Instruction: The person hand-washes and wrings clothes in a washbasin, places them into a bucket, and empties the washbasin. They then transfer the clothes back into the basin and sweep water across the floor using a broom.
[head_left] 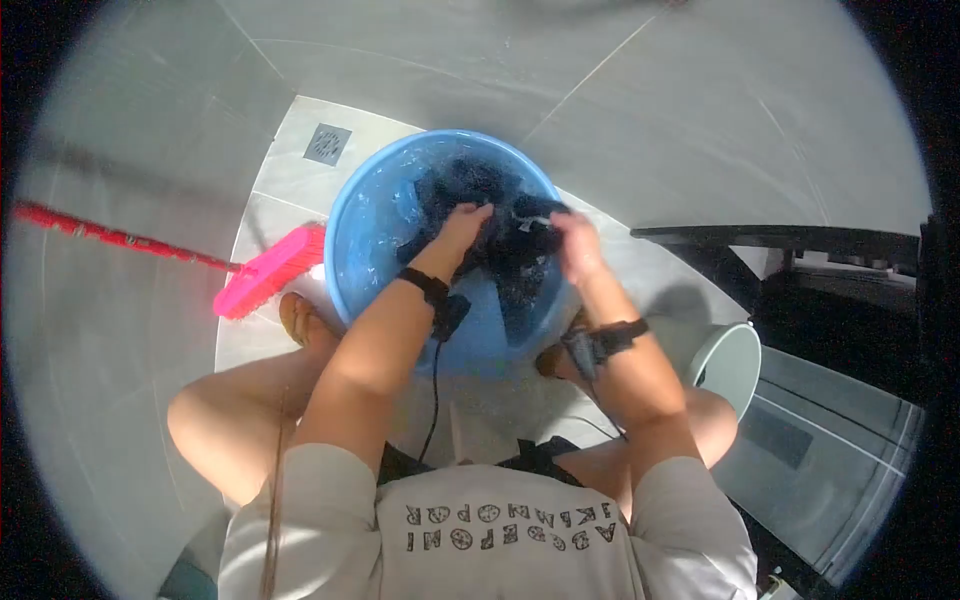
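A round blue basin [343, 235] stands on the floor between my feet, with water and some suds in it. Dark wet clothing [520, 275] lies in the basin, partly lifted toward its right side. My left hand [464, 228] is closed on the cloth near the basin's middle, its fingertips partly hidden in the folds. Near the right rim, my right hand [578, 245] grips a bunched part of the same clothing and is slightly blurred. Which garment it is, I cannot tell.
A pink broom [270, 270] with a red handle leans at the left. A floor drain [327, 144] lies behind the basin. At my right are a pale bucket [728, 365] and a black rack [700, 238]. Tiled walls rise close behind and at the left.
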